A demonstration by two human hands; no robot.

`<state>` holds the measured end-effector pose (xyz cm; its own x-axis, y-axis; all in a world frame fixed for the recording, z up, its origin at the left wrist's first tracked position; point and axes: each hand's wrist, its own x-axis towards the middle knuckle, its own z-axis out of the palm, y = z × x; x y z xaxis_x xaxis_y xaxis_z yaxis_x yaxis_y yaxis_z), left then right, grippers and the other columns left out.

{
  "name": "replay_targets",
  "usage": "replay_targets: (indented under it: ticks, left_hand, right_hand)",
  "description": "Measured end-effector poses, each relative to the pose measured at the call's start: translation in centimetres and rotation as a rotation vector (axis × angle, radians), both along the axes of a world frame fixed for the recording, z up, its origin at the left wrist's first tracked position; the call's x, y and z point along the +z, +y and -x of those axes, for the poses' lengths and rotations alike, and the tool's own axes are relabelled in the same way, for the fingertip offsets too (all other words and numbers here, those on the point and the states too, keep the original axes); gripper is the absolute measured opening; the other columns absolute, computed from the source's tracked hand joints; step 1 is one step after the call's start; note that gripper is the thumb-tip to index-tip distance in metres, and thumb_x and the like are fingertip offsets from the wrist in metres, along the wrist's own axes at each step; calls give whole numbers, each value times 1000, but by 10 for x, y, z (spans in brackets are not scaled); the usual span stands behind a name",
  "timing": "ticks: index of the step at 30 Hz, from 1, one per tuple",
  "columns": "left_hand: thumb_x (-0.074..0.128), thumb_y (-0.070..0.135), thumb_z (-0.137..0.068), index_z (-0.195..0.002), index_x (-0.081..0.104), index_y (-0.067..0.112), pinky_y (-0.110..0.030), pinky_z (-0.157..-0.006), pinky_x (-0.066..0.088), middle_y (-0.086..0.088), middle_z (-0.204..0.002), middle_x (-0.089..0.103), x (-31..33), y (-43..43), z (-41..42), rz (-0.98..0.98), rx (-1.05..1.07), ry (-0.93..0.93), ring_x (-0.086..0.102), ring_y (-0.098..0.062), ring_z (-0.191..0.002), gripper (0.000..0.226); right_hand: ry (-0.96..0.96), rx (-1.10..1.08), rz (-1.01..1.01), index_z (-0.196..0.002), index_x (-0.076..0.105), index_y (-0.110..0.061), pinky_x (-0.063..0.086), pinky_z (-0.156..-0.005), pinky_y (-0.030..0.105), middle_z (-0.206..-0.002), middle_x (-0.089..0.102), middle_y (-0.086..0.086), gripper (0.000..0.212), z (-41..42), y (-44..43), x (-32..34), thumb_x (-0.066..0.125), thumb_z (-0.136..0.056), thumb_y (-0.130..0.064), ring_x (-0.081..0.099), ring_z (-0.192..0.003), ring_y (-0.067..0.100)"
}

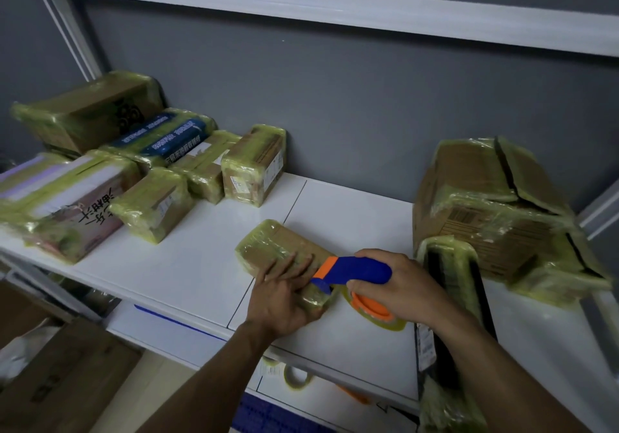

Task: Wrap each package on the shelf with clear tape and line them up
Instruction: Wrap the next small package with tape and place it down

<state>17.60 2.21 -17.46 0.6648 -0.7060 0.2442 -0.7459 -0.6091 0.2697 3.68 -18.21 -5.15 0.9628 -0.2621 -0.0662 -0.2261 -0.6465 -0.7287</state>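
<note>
The small package lies on the white shelf near its front edge, apart from the wrapped packages grouped at the left. Taping seems under way, with the tape dispenser at its near right end. The next pull probably needs the package held steady. The left hand presses flat on top, fingers straight. The right hand curls tightly round the dispenser's handle.

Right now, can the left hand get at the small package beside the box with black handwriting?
Probably yes: only bare shelf lies between the left hand and that small package, though the hand is pressing down the package being taped.
</note>
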Motion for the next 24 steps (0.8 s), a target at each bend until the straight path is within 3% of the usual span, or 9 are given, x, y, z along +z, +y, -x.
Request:
replay_targets:
  ticks: [8,14,16,19,22,24]
  left_hand:
    - [51,87,-70,-148,45,47,-35,-121,10,32,-157,28,0,0,-16,-62,-25,40,19,-1,-151,87]
    - [51,85,-73,-155,27,49,-37,-123,-3,30,-161,20,5,1,-21,-92,-38,72,10,-4,-154,93]
    - [52,79,-74,-157,11,52,-41,-123,-4,26,-163,18,5,0,-19,-102,-42,82,8,-9,-155,96]
    - [43,80,-78,-156,0,54,-52,-123,-7,23,-166,8,4,-4,-17,-162,-79,58,0,-17,-156,93]
    - [33,88,-80,-157,6,52,-57,-119,-14,22,-167,2,4,-5,-19,-196,-90,44,-6,-20,-156,89]
    - [37,85,-83,-157,6,52,-53,-118,-19,22,-167,-1,1,-1,-21,-158,-131,35,-10,-21,-156,87]
  right_hand:
    - [-11,-6,-35,-115,62,-50,58,-71,23,-103,69,-25,38,11,-6,-2,73,-79,-57,65,-94,-4]
    - [-8,-34,-80,-114,59,-57,49,-68,14,-104,68,-30,36,16,-1,-10,73,-81,-57,63,-95,-9]
    - [1,-43,-105,-115,62,-50,50,-68,18,-102,70,-24,38,16,0,-14,72,-80,-58,66,-92,-5]
    - [6,-8,-156,-115,69,-39,55,-70,36,-92,73,-10,38,18,-3,-18,77,-80,-51,70,-83,8]
    - [83,6,-185,-107,71,-53,57,-72,33,-94,76,-11,37,13,-8,-13,84,-72,-53,73,-85,8]
    - [167,35,-140,-104,71,-50,55,-68,30,-90,76,-11,35,4,-10,-10,80,-70,-50,72,-80,7]
